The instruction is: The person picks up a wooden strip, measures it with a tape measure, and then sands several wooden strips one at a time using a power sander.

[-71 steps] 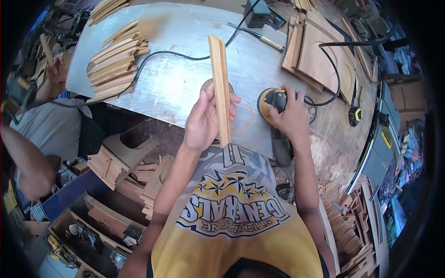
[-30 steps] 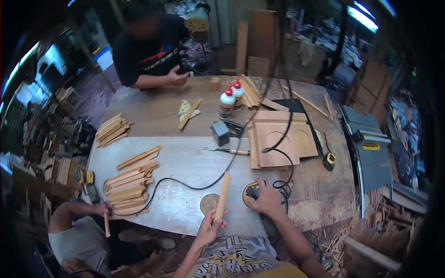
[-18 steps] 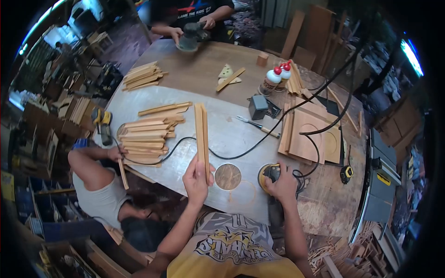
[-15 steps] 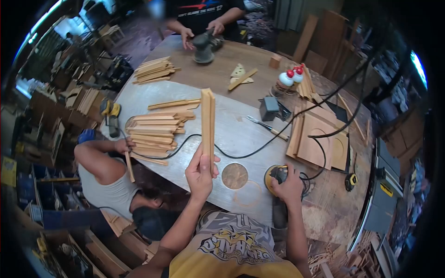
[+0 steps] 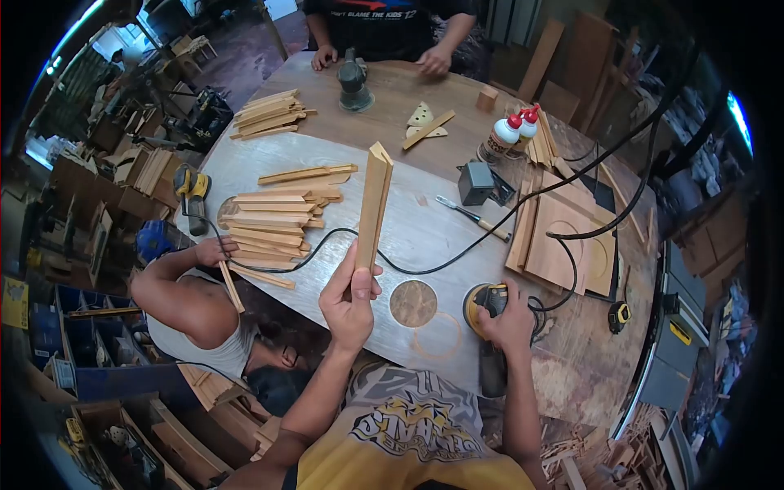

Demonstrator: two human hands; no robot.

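Observation:
My left hand (image 5: 349,306) is closed round the lower end of a grooved wood strip (image 5: 375,204), which stands nearly upright above the table. Under my right hand (image 5: 508,320) is a yellow and black sander (image 5: 483,306) at the table's near side, with my fingers wrapped over its top. A black cord (image 5: 445,268) runs across the tabletop behind my hands. To the left of the raised strip lies a pile of similar wood strips (image 5: 269,224). Just left of the sander, a round hole (image 5: 413,304) shows in the pale board.
A co-worker (image 5: 200,314) at the left holds a strip; another person (image 5: 388,24) stands across the table by a dark sander (image 5: 354,86). Glue bottles (image 5: 505,135), a chisel (image 5: 474,219), wood panels (image 5: 563,237) and a tape measure (image 5: 619,318) lie to the right.
The strip in my left hand has turned and tilted slightly right. Across the table, the other person has let go of the dark sander, hands now apart. My right hand stays on its sander.

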